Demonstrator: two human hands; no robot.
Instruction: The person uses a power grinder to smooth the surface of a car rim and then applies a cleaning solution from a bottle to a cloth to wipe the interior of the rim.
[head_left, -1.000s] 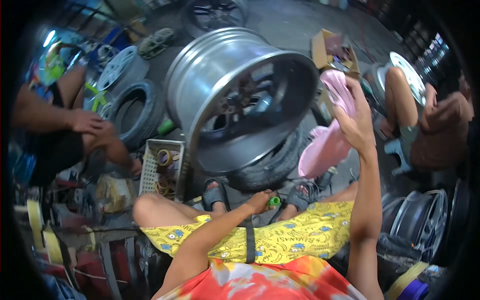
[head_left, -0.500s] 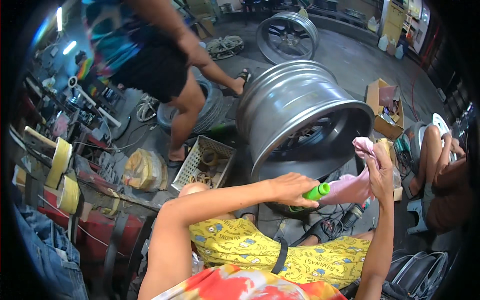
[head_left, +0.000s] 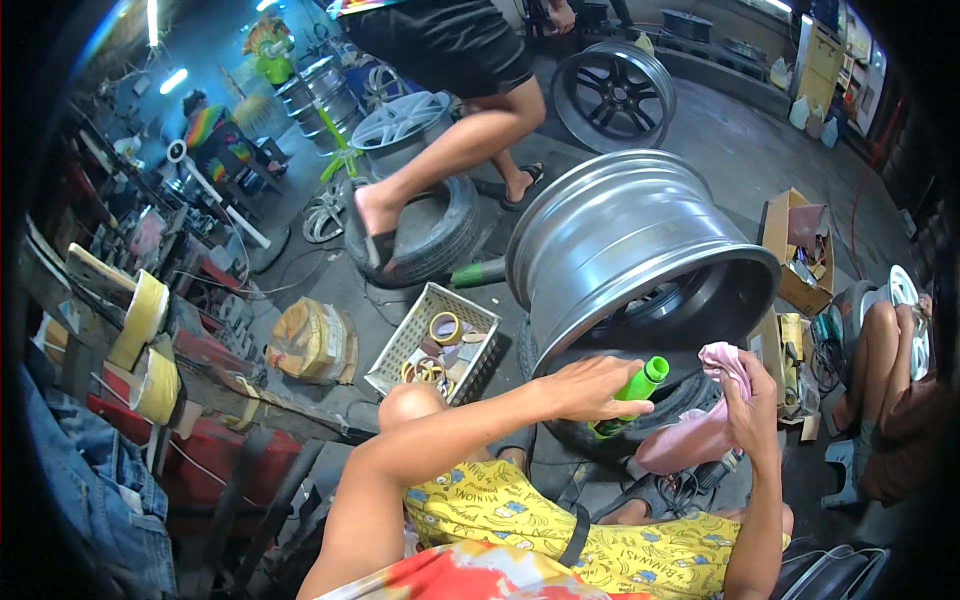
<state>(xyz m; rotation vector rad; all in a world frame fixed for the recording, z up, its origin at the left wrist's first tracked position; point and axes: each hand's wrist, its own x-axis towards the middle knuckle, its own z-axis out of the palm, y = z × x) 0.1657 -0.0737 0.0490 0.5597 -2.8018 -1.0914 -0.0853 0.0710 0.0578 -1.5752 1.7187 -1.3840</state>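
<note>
My left hand (head_left: pixel 590 388) is wrapped round a green bottle (head_left: pixel 648 380), whose narrow neck tilts up and to the right. In my right hand (head_left: pixel 757 405) a pink cloth (head_left: pixel 685 440) is bunched at the top and hangs down to the left, beside the bottle. Just beyond both hands, a large silver wheel rim (head_left: pixel 620 235) lies with its open side toward me and rests on a dark tyre (head_left: pixel 580 435), which is partly hidden by my left hand and the cloth.
A white perforated basket (head_left: pixel 410 350) with tape rolls stands left of the rim. A person's leg (head_left: pixel 460 155) passes over a tyre (head_left: pixel 440 240) beyond it. Cardboard boxes (head_left: pixel 810 285) and a seated person (head_left: pixel 890 370) are at right. Another rim (head_left: pixel 615 95) stands farther back.
The bottle has turned more upright in my left hand. The cloth hangs lower, apart from the bottle. The walking person has stepped on, away from the basket.
</note>
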